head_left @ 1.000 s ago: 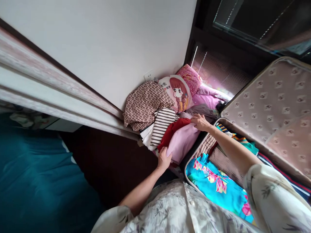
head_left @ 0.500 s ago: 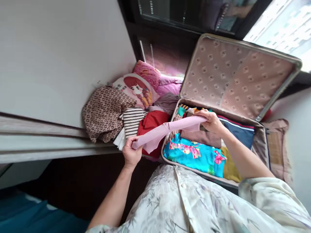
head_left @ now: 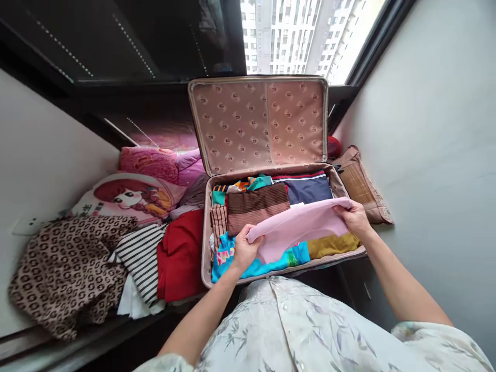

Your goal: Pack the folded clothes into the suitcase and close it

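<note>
A folded light pink garment [head_left: 298,227] is stretched between my two hands, over the front of an open suitcase [head_left: 206,258]. My left hand [head_left: 247,249] pinches its left end, and my right hand [head_left: 353,219] grips the right end. Beneath it, inside the case, lie a turquoise floral garment [head_left: 228,266] and a mustard one [head_left: 333,247], both partly covered. Behind these sit a brown ribbed garment [head_left: 258,204], a navy garment with red and white stripes [head_left: 308,187] and a multicoloured patterned piece [head_left: 240,184]. The exact kind of the pink garment cannot be made out.
The suitcase lid [head_left: 259,126] stands upright against the window. On the left lie a red cloth [head_left: 181,256], a black-and-white striped garment [head_left: 141,258], a brown patterned cloth [head_left: 73,268] and a cartoon cushion [head_left: 127,199]. A brown checked pillow [head_left: 360,183] rests by the right wall.
My view has turned right toward the suitcase. Both hands have carried the pink garment from above the red cloth and the case's left edge to over the case's front half.
</note>
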{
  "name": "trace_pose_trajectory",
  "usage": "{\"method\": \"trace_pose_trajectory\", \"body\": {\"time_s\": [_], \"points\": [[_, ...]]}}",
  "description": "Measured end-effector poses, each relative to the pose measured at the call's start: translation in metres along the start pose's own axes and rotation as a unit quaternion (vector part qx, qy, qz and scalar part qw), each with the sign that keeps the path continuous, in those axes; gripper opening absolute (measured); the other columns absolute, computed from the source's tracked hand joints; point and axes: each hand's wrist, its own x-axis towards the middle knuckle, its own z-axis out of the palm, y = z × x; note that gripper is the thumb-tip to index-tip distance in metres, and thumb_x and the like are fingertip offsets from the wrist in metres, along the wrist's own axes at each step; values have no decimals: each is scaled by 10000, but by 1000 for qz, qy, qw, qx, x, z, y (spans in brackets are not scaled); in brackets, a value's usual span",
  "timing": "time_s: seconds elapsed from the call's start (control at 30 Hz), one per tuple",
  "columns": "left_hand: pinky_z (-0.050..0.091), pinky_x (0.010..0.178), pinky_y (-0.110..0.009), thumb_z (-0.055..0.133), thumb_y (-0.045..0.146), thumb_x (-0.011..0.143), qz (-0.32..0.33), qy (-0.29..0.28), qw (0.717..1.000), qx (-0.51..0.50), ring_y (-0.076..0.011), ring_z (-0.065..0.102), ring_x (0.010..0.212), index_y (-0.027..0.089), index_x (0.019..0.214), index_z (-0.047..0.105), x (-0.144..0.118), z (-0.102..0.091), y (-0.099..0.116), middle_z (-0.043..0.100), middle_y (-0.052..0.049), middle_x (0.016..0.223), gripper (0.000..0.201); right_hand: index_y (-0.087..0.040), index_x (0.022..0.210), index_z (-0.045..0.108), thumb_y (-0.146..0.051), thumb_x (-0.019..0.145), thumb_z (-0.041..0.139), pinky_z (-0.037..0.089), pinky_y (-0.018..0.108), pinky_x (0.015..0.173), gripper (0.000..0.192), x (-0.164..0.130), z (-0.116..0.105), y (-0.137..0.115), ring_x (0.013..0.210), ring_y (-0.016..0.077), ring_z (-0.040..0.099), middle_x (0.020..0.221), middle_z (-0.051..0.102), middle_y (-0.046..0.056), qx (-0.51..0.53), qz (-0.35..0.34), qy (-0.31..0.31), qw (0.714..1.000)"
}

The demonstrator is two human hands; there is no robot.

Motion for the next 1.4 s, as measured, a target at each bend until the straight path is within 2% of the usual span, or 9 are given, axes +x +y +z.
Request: {"method": "trace_pose_trajectory", "body": {"time_s": [0.13, 0.27, 0.43, 0.53, 0.6, 0.7, 0.83, 1.03, 1.4], "points": [[444, 637, -218, 679, 300, 719, -7, -49, 999, 1, -133, 544, 671, 193, 774, 584, 52, 73, -11, 596, 33, 702, 154, -156, 875, 748, -467, 702, 774, 530, 298, 655, 356, 39, -40, 49, 677, 161, 613, 777, 730, 32, -13, 25, 47, 998], [445, 664, -224, 670, 200, 710, -6, -56, 993, 99, -143, 579, 705, 194, 768, 584, 111, 123, -21, 630, 27, 726, 104, -139, 885, 749, -419, 707, 678, 535, 330, 709, 338, 92, -53, 90, 732, 191, 645, 821, 761, 66, -92, 22, 56, 994], [498, 736, -264, 688, 175, 742, -17, -27, 981, 192, -172, 633, 749, 186, 814, 619, 181, 152, -29, 675, -5, 774, 101, -142, 984, 741, -328, 778, 594, 529, 338, 792, 314, 157, -46, 117, 814, 208, 664, 953, 784, 99, -197, 8, 35, 980], [543, 880, -323, 663, 128, 776, 0, -1, 973, 231, -218, 690, 923, 156, 1082, 658, 206, 161, -27, 735, -83, 1020, 308, -126, 1107, 719, -285, 867, 517, 524, 354, 843, 352, 186, -36, 119, 876, 233, 664, 1055, 769, 145, -267, -2, 24, 963], [496, 1062, -421, 681, 119, 786, 41, 20, 953, 298, -284, 645, 1189, 142, 1340, 584, 209, 168, -25, 666, -165, 1315, 563, -91, 1228, 680, -268, 921, 466, 513, 388, 900, 413, 195, -27, 118, 965, 271, 659, 1155, 734, 199, -340, 0, 27, 940], [266, 1229, -619, 770, 249, 814, 113, 22, 890, 441, -416, 280, 1544, 179, 1565, 421, 193, 182, -30, 318, -225, 1661, 832, -48, 1484, 502, -281, 959, 476, 443, 468, 1032, 575, 191, -7, 123, 1217, 350, 581, 1409, 582, 287, -462, -49, 23, 885], [103, 1204, -756, 792, 442, 836, 161, -99, 828, 528, -476, 37, 1591, 309, 1599, 417, 168, 200, -59, 135, -171, 1738, 861, -237, 1625, 354, -465, 965, 554, 321, 581, 1132, 726, 165, 24, 153, 1494, 439, 282, 1677, 270, 230, -548, -119, -39, 827], [82, 1157, -818, 711, 472, 904, 173, -147, 811, 540, -491, 90, 1581, 326, 1618, 383, 170, 207, -99, 129, -182, 1736, 800, -313, 1627, 361, -597, 992, 455, 374, 636, 1069, 702, 148, 48, 203, 1465, 465, 326, 1688, 236, 229, -572, -7, -62, 818], [111, 1228, -702, 587, 540, 959, 193, -228, 806, 512, -445, 97, 1590, 155, 1582, 457, 177, 213, -90, 203, -229, 1710, 744, -229, 1604, 428, -631, 980, 294, 340, 793, 976, 754, 129, 44, 210, 1471, 576, 281, 1648, 234, 316, -527, -33, -13, 849]]}}
